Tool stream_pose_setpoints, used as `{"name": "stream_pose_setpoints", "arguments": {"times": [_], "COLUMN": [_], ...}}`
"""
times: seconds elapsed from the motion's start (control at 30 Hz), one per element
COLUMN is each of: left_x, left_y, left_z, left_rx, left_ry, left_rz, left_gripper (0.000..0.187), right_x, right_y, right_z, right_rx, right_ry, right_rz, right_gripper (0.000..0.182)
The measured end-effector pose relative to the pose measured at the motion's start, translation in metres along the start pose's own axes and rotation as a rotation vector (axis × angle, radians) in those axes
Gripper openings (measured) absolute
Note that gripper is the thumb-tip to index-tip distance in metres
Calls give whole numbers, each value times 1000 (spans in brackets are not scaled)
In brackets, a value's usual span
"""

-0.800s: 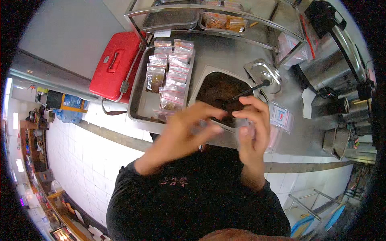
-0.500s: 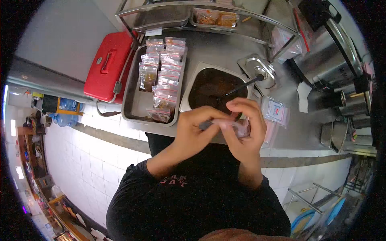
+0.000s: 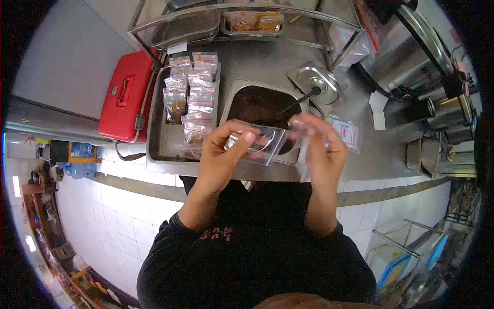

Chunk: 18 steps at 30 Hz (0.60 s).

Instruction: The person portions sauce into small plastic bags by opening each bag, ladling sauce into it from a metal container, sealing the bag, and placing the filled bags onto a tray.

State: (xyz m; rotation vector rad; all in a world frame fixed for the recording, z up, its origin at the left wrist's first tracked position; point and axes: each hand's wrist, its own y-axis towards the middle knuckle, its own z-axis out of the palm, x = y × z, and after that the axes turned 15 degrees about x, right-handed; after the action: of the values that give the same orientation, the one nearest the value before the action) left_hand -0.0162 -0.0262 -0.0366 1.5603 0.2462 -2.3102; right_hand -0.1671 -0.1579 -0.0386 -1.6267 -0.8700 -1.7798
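A clear zip bag [image 3: 274, 143] is pinched in my left hand [image 3: 220, 157], stretched flat above the front edge of the counter. My right hand [image 3: 324, 157] is at the bag's right end, its raised fingers smeared by motion; I cannot tell what they grip. Just behind both hands stands a steel pan [image 3: 227, 105] of dark sauce [image 3: 253, 105]. A black-handled utensil [image 3: 294, 104] leans out of it over the right rim. Beside my right hand lies a pack of plastic bags [image 3: 345, 131].
To the left, a steel tray [image 3: 153, 144] holds rows of filled zip bags [image 3: 199, 98]. A red case [image 3: 123, 98] stands beyond it. A steel lid [image 3: 318, 82] lies behind the pan. A metal rack [image 3: 247, 8] spans the back, and large pots [image 3: 406, 56] are at right.
My hands have moved apart, and the bag that was bunched between them is now spread out in my left hand. The view has shifted slightly.
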Motion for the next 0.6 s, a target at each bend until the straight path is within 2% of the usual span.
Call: {"name": "stream_pose_setpoints", "arguments": {"times": [0.1, 0.17, 0.3, 0.37, 0.43, 0.47, 0.5, 0.53, 0.57, 0.6], "left_x": [-1, -2, 0, 3, 6, 8, 12, 15, 16, 10], "left_y": [-1, -1, -1, 2, 7, 9, 10, 11, 11, 0], "left_z": [-3, -4, -3, -2, 5, 8, 10, 11, 11, 12], "left_rx": [-71, -99, -57, -19, -147, -143, -202, -262, -322, -139], "left_ry": [-42, -48, -67, -85, 196, 198, 387, 578, 769, 773], "left_rz": [45, 57, 68, 86, 252, 254, 431, 610, 789, 521], "left_gripper": [15, 16, 14, 14, 27, 27, 34, 40, 47, 43], "right_x": [10, 7, 2, 0, -4, 2, 6, 7, 9, 14], "right_y": [1, -6, -9, -4, -1, 0, 1, 5, 7, 7], "right_z": [-13, -32, 3, 17, 14, 14, 13, 15, 16, 19], "right_rx": [-184, 106, 256, 177, 121, 25, -69, -103, -102, -47], "right_ry": [8, 174, 174, 32, 116, -14, -144, -309, -308, -419], "right_rz": [-94, -63, -23, -85, -83, -108, -133, -282, -289, -393], "right_gripper": [28, 30, 23, 14, 10, 9, 9, 14, 14, 16]}}
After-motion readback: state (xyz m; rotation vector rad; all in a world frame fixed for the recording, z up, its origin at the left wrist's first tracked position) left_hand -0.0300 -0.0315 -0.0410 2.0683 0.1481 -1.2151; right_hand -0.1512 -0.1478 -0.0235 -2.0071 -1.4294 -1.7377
